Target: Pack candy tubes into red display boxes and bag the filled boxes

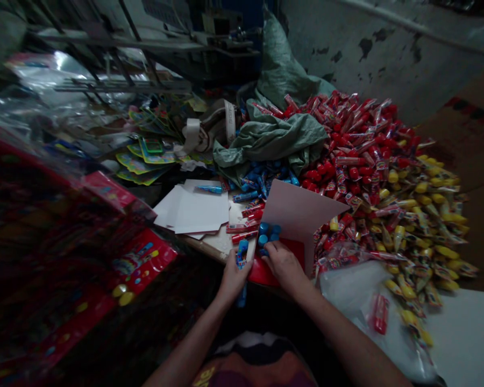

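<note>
My left hand (234,274) is closed round a blue tube (242,248), beside the left edge of an open box. Several blue-capped tubes (263,229) stand upright inside the box, whose pale flap (294,209) is raised behind them. The fingers of my right hand (282,262) are bent against these blue tubes; its fingertips are partly hidden. Red tubes (244,236) lie on the table just left of the box, and more blue tubes (246,196) lie behind them.
White cards (201,209) are stacked at left with one blue tube on top. Large heaps of red tubes (347,145) and yellow-capped tubes (439,215) fill the right. A green sack (274,134) lies behind. Printed red packages (141,263) stand at left, and a clear bag (358,290) at right.
</note>
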Tool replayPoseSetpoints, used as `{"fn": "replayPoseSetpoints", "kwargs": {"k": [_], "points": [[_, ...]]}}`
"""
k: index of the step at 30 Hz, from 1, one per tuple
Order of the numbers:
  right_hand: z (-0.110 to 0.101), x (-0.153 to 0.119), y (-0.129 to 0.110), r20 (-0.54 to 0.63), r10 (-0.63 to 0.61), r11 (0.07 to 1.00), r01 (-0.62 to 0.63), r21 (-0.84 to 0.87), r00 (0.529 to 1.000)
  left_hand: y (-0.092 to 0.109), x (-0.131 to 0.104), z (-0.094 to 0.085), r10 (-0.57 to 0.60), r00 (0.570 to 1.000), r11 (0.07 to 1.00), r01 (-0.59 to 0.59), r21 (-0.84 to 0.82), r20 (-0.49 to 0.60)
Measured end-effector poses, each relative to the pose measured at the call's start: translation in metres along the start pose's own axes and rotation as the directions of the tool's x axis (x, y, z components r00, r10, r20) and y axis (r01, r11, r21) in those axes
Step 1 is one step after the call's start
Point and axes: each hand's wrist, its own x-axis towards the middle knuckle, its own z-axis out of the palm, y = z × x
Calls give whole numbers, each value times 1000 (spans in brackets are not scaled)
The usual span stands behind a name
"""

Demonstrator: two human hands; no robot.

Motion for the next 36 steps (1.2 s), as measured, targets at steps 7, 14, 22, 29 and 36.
{"fn": "replayPoseSetpoints", "kwargs": {"k": [7, 14, 22, 29, 36], "points": [[-16, 28, -11, 231, -129, 978, 162, -131, 964, -5, 1, 0, -66, 998, 986, 65, -156, -4], [-7, 29, -17, 270, -169, 963, 217, -159, 948, 8, -8, -11, -152, 988, 964, 154, -217, 24], [-7, -17, -5, -170, 63, 829, 43, 558, 983, 38, -37, -2, -181, 854, 891, 353, -287, 488], [0, -40, 18, -172, 225, 751, -58, 657, 959, 37, -48, 8, -215, 810, 887, 396, -239, 545], [21, -32, 25, -473, 192, 961, -68, 268, 860, 32, -42, -3, -192, 958, 868, 267, -420, 213]]}}
